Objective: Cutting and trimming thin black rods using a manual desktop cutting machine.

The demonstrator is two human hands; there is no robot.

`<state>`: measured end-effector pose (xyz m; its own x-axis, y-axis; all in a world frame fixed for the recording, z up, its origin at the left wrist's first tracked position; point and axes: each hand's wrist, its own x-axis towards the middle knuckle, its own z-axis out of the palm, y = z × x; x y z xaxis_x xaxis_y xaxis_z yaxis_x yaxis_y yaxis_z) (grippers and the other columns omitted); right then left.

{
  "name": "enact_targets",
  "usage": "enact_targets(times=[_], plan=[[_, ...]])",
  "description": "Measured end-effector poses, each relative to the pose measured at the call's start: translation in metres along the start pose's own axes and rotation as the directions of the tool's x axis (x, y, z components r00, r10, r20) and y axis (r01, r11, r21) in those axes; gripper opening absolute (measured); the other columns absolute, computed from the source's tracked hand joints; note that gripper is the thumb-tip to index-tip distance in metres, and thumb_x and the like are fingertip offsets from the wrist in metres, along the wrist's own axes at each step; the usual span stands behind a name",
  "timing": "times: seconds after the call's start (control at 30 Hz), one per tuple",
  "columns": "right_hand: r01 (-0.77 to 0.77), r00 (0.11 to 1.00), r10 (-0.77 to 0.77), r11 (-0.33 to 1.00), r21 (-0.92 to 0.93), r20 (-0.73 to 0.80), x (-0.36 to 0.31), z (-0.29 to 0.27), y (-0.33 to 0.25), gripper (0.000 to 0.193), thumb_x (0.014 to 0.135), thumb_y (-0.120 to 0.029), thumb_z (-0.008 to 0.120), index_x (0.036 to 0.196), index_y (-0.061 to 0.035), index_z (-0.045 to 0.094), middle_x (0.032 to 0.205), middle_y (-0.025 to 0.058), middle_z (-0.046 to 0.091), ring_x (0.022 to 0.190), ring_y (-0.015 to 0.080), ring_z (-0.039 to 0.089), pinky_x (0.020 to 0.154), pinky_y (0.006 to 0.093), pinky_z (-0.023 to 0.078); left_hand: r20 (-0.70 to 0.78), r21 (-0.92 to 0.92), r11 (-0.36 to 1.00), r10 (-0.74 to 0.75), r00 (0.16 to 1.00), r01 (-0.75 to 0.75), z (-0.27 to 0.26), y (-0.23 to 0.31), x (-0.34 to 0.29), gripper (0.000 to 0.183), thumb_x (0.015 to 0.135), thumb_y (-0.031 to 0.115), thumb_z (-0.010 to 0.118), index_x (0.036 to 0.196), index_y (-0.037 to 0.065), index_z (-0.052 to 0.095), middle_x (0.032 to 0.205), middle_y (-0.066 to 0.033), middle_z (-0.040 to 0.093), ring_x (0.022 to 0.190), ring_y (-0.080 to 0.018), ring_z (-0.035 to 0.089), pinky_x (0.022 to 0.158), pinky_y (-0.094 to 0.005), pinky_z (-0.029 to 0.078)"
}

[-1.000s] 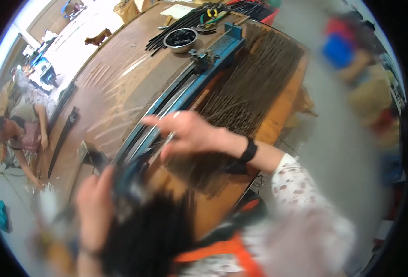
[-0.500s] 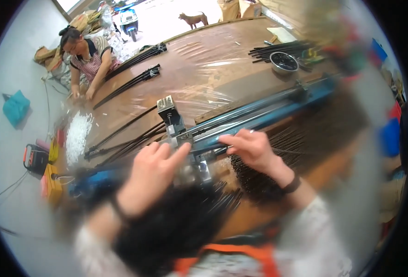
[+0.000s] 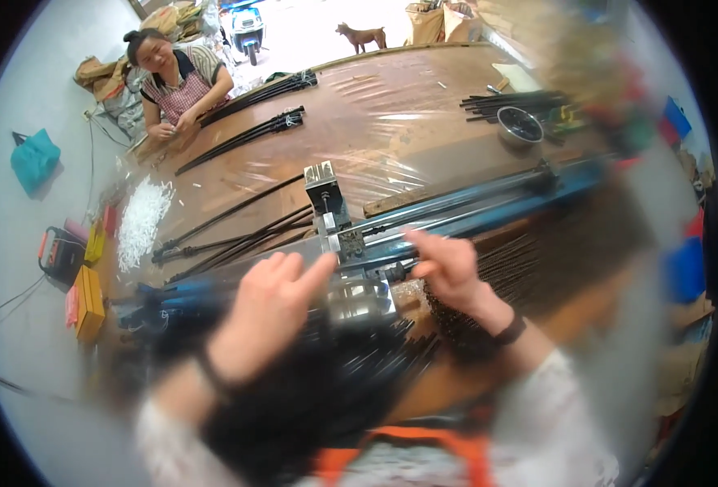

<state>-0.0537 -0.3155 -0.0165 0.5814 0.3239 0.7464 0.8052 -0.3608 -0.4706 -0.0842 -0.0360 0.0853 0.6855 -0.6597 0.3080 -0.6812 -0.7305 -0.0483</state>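
My left hand (image 3: 276,294) is closed, its index finger reaching toward the metal clamp block (image 3: 351,242) on a long blue bench machine (image 3: 497,197). Whatever its curled fingers hold is hidden. On the other side of the block, my right hand (image 3: 450,269) is closed in a pinch beside a small black fitting (image 3: 394,272). What lies between those fingers is too small to make out. A shiny metal cylinder (image 3: 357,300) sits just below the block. Many thin black rods (image 3: 403,347) lie in front of it, and a dark bundle of rods (image 3: 501,280) rests below my right hand.
Long black rods (image 3: 241,243) and tied bundles (image 3: 253,138) lie across the brown table (image 3: 407,101). White small pieces (image 3: 144,219) are heaped at the left, near a seated co-worker (image 3: 182,93). A metal bowl (image 3: 520,127) stands at the far right. A yellow box (image 3: 89,302) is at the left edge.
The whole view has shifted, with the scene sliding right and slightly down. Relative to the clamp block, both my hands sit a little farther left. The co-worker has raised their head and drawn their hands nearer.
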Motion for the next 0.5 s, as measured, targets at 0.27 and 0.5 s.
enact_targets(times=[0.27, 0.5], plan=[[-0.348, 0.927, 0.372, 0.903, -0.254, 0.053, -0.022, -0.034, 0.057, 0.021, 0.096, -0.009, 0.058, 0.115, -0.0028, 0.065, 0.097, 0.0162, 0.069, 0.087, 0.0273, 0.068, 0.076, 0.0368, 0.053, -0.357, 0.097, 0.949, -0.247, 0.901, 0.299, -0.060, -0.067, -0.034, 0.016, 0.090, 0.002, 0.062, 0.106, -0.002, 0.062, 0.095, -0.0215, 0.065, 0.087, -0.0418, 0.063, 0.076, -0.0448, 0.050], [-0.412, 0.906, 0.346, 0.854, 0.318, 0.245, 0.090, 0.045, 0.024, 0.021, 0.104, -0.020, 0.052, 0.105, -0.0020, 0.063, 0.085, 0.0075, 0.069, 0.076, 0.0137, 0.068, 0.068, 0.0268, 0.056, -0.421, 0.062, 0.925, -0.316, 0.850, 0.375, -0.086, -0.077, -0.057, 0.020, 0.093, 0.001, 0.063, 0.112, -0.004, 0.064, 0.098, -0.0234, 0.068, 0.085, -0.0361, 0.067, 0.077, -0.0371, 0.052]])
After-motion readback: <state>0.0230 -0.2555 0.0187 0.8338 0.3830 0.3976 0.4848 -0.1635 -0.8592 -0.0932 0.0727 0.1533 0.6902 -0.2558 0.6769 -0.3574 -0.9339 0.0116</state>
